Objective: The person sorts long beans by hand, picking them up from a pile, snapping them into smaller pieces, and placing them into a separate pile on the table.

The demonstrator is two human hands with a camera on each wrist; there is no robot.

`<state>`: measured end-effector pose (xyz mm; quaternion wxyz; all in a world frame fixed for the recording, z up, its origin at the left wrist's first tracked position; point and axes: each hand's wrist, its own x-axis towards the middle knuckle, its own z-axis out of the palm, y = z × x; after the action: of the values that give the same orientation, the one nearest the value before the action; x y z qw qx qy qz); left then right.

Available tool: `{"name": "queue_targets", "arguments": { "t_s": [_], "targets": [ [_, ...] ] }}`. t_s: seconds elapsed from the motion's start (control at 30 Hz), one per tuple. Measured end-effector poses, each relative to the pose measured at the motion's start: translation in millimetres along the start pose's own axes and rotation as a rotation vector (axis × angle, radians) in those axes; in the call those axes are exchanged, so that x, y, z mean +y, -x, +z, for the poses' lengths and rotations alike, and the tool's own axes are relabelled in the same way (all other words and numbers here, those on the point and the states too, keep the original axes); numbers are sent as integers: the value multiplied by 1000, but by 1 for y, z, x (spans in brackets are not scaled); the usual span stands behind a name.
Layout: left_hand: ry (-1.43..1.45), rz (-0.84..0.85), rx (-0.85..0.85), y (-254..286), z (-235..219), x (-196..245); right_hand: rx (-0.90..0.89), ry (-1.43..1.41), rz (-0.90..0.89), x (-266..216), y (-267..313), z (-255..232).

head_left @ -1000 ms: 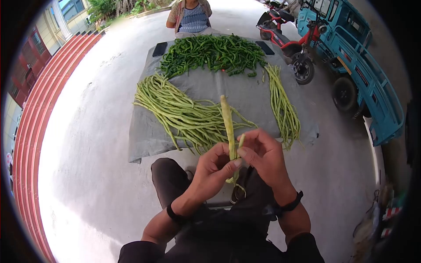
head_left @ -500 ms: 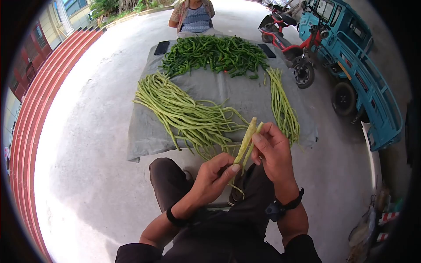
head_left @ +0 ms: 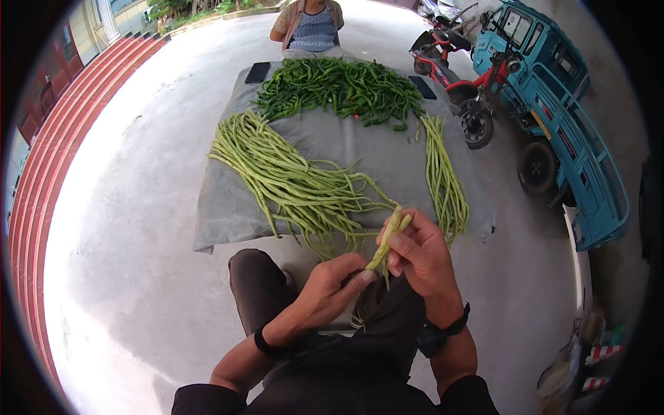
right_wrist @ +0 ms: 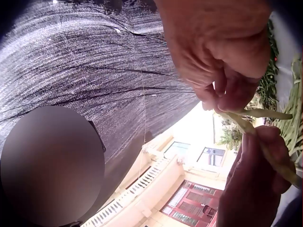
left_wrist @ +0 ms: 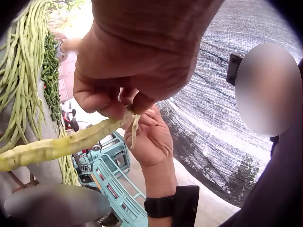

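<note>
my left hand (head_left: 332, 285) and right hand (head_left: 425, 261) each pinched the bean (head_left: 379, 258), fingers nearly closed, near the heap (head_left: 273, 162), seemingly midway through breaking it, and the next move called for a firm hold and gentle twist.

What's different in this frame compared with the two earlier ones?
The thick bean pod, upright one second ago, now leans to the right, its top end lower and beside the right hand. The left hand still grips its lower part, and the right hand still pinches a thinner bean piece. The peppers and bean piles lie as before.
</note>
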<state>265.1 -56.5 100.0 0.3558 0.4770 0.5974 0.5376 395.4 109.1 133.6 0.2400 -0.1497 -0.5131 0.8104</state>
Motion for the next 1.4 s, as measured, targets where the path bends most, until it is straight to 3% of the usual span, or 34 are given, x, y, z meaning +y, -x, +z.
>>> {"name": "queue_targets", "arguments": {
  "t_s": [0.13,0.23,0.43,0.63,0.8,0.9,1.0,1.13,1.27,1.4],
  "targets": [
    [-74,55,20,-2,1,-2,-50,-26,33,-1,1,-8],
    [-236,237,141,-5,5,-9,-93,-29,21,-9,4,-7],
    [-217,288,272,-6,3,-7,66,35,-221,-64,7,-15],
    [-311,139,290,8,-36,-41,114,254,-490,-166,2,-69],
    [-389,-58,431,27,-74,-79,186,320,-545,-238,-6,-107],
    [-522,-87,526,35,-93,-102,290,445,-554,-256,-22,-120],
    [-671,-58,588,39,-107,-126,388,581,-480,-255,-59,-136],
    [-745,-80,601,33,-110,-140,409,717,-254,-230,-137,-205],
    [-845,-125,507,20,-105,-138,437,872,-11,-181,-233,-272],
    [-857,-160,449,8,-102,-135,453,908,11,-117,-310,-307]
  ]
}}
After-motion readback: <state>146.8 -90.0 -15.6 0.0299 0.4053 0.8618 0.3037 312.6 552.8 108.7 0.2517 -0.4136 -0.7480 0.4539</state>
